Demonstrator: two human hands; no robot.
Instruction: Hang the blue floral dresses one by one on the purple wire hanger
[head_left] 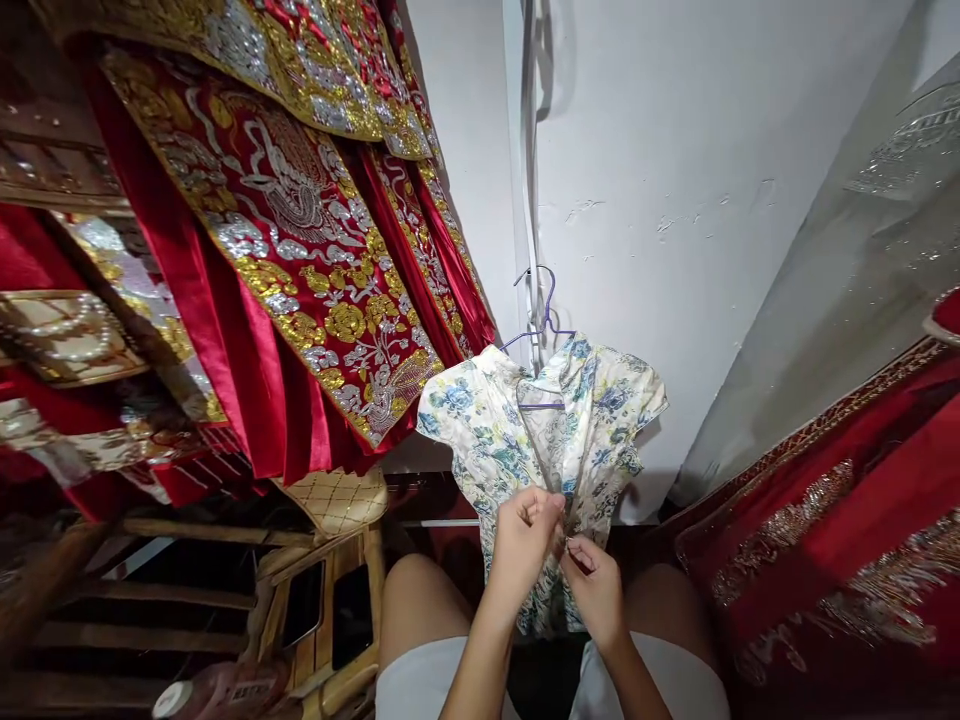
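Note:
A small white dress with a blue flower print (517, 430) hangs in front of me on a purple wire hanger (541, 318), hooked against the white wall. My left hand (525, 540) pinches the fabric at the dress's front, about waist height. My right hand (592, 582) is closed right beside it, gripping the same stretch of cloth, fingertips almost touching the left hand's. Whether something small sits between the fingers I cannot make out. My bare knees show below, on either side of the dress's hem.
Red garments with heavy gold and silver embroidery (300, 250) hang at the left. Another red embroidered garment (847, 540) lies at the right under clear plastic. A wooden stool (330, 600) with a quilted cushion stands at lower left, dark phones on it.

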